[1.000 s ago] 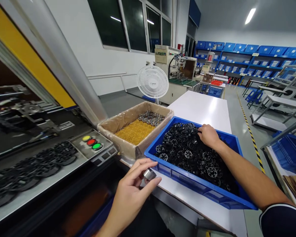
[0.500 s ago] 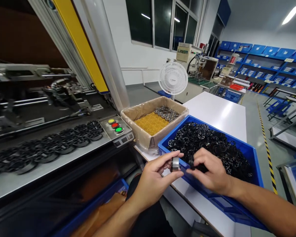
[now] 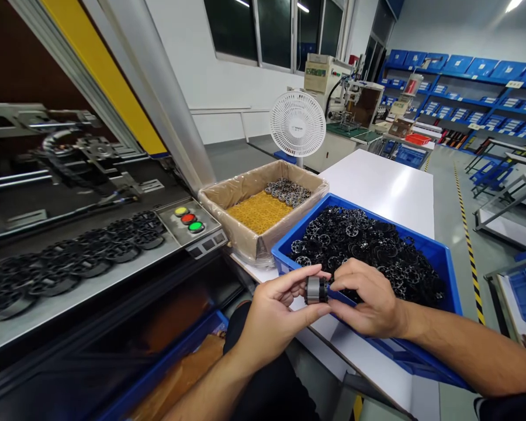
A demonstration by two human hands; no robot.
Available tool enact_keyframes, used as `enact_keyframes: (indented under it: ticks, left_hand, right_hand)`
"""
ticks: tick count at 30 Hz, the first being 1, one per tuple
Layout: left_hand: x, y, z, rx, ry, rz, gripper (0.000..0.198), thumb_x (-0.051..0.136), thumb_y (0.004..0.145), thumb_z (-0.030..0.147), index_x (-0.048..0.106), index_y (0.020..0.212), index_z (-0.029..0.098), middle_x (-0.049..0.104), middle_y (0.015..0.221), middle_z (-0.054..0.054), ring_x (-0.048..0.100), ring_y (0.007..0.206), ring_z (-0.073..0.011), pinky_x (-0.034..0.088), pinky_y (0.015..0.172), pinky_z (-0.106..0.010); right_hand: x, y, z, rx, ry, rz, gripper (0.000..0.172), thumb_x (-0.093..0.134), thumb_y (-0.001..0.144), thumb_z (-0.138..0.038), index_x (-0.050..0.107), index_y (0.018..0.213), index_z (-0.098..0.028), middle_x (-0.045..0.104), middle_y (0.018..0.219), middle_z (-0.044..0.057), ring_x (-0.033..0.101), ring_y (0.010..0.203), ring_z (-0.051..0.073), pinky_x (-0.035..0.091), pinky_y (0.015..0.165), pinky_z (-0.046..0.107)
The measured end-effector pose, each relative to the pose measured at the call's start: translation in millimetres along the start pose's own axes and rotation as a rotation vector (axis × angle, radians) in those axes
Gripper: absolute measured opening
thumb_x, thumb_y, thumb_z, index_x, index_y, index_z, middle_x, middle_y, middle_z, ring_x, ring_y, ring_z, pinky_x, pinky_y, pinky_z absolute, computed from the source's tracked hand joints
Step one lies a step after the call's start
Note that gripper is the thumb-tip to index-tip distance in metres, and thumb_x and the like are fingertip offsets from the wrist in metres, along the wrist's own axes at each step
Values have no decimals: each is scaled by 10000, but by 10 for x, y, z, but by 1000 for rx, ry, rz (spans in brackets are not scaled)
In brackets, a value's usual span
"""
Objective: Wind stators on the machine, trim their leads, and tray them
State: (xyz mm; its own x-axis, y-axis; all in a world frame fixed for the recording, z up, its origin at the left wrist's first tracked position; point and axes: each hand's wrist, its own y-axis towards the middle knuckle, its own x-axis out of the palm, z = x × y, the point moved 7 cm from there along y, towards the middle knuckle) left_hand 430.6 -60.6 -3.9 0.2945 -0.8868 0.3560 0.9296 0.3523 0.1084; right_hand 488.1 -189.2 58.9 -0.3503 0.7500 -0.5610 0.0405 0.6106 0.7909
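Up close, a small metal roll (image 3: 314,290) is pinched in the left hand (image 3: 272,310), between thumb and fingers. Its other end is gripped by the right hand (image 3: 368,298), so it is held steady. It is held over the near edge of the blue bin (image 3: 442,263) of black rings (image 3: 368,245).

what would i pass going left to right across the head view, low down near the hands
black rings → button panel → left hand → metal part → right hand; cardboard box and blue bin overlap these, so left out

Left hand (image 3: 272,310), right hand (image 3: 368,298) together, fingers (image 3: 296,278) pinching.
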Motion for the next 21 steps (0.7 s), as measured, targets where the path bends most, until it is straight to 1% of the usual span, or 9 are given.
enact_keyframes:
  ticks: [2, 4, 6, 8, 11, 14, 18, 21]
  left_hand:
    - [-29, -5, 12, 0, 2, 18, 447, 895, 599, 90, 788, 1020, 197, 812, 982, -41, 770, 911, -185, 605, 840, -206]
    - [-45, -11, 10, -7, 4, 27, 446, 899, 589, 93, 791, 1009, 195, 815, 950, -35, 772, 889, -183, 608, 822, -200]
    - [-50, -16, 2, -15, -3, 29, 459, 905, 575, 94, 795, 1008, 199, 815, 936, -29, 772, 870, -182, 610, 804, -199]
    - [-51, -17, -5, -23, -16, 32, 476, 910, 554, 82, 800, 1000, 206, 814, 924, -21, 769, 861, -178, 607, 802, -198]
    - [-43, -9, -25, -51, -42, 28, 500, 912, 516, 51, 810, 978, 215, 813, 896, -8, 762, 823, -166, 603, 765, -183]
    - [-33, 4, -51, -89, -57, 10, 519, 907, 492, 23, 816, 963, 221, 809, 852, 5, 747, 766, -145, 592, 714, -161]
    - [-39, 16, -79, -125, -61, -5, 531, 907, 483, 14, 819, 959, 230, 802, 818, 17, 726, 738, -128, 580, 706, -154]
    - [-42, 14, -97, -150, -57, -11, 514, 912, 490, 35, 818, 956, 231, 801, 827, 18, 723, 748, -131, 577, 717, -166]
  right_hand:
    - [-32, 16, 15, 16, -14, 7, 282, 680, 865, -134, 582, 1128, -166, 640, 888, 73, 631, 796, 174, 572, 664, 301]
    - [-34, 22, 20, 13, -37, -20, 341, 673, 876, -138, 576, 1202, -161, 632, 982, 102, 642, 878, 187, 597, 724, 323]
    - [-23, 19, 16, -8, -56, -56, 347, 651, 890, -124, 582, 1229, -158, 616, 1064, 126, 641, 954, 197, 607, 781, 338]
    - [-16, 12, 10, -28, -68, -79, 327, 642, 902, -122, 594, 1224, -158, 607, 1098, 134, 633, 996, 202, 608, 808, 349]
    - [-19, 7, 5, -42, -80, -86, 297, 647, 914, -147, 607, 1209, -145, 613, 1094, 138, 625, 1017, 209, 604, 827, 367]
    - [-22, 13, -10, -62, -92, -85, 266, 645, 925, -171, 616, 1185, -122, 631, 1055, 141, 624, 999, 213, 599, 816, 373]
    - [-22, 22, -25, -87, -94, -77, 255, 645, 937, -208, 619, 1167, -102, 645, 1021, 147, 623, 973, 218, 595, 795, 388]
    - [-23, 23, -28, -104, -95, -73, 244, 650, 930, -187, 623, 1151, -87, 642, 1022, 157, 618, 970, 221, 592, 798, 398]
